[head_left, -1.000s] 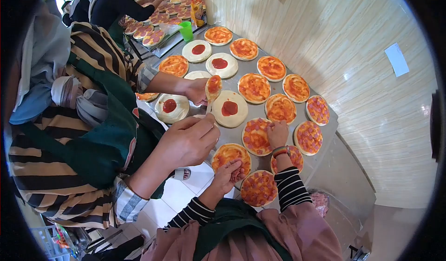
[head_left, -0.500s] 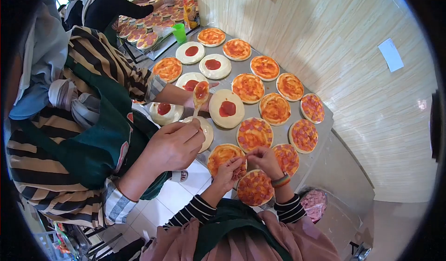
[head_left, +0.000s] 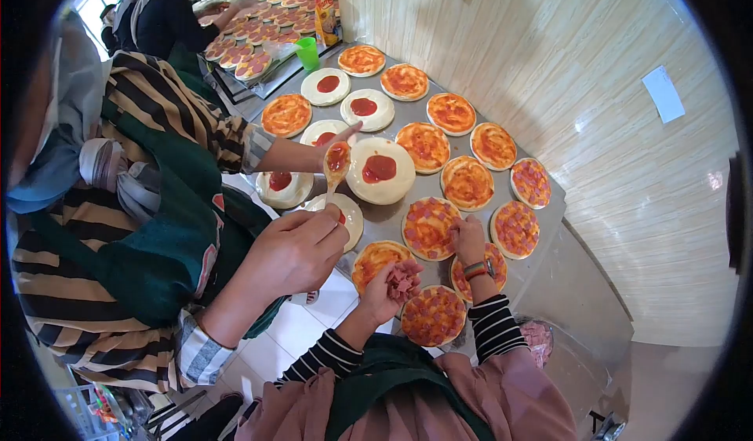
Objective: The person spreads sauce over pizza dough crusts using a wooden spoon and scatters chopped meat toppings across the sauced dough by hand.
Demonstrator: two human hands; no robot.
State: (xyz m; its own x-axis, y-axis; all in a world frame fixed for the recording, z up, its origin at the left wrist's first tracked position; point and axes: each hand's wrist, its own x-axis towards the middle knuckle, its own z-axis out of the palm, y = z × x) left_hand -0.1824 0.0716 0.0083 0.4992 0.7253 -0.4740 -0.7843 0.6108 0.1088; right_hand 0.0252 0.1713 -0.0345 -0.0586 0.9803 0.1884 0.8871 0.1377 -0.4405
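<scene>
Cupped in my left hand (head_left: 380, 301) is a heap of chopped ham (head_left: 403, 279), held over the edge of a sauced pizza base (head_left: 375, 256). My right hand (head_left: 469, 241) reaches down to the right edge of a partly topped pizza (head_left: 428, 223), its fingers pinched together; whatever is between them is too small to make out. Under my right wrist lies another ham-topped pizza (head_left: 492, 275), partly hidden. Close to my body, a pizza covered in ham pieces (head_left: 433, 317) sits between my two arms.
A co-worker at my left holds a sauce-covered spoon (head_left: 336, 166) and a base with a sauce blob (head_left: 381, 171). Several bases cover the metal table (head_left: 541, 241). A container of ham (head_left: 538, 340) stands low right. A green cup (head_left: 307, 53) is at the back.
My right hand has left my left hand and moved right and up to the partly topped pizza. The ham in my left palm is now uncovered. The co-worker's held base has shifted slightly.
</scene>
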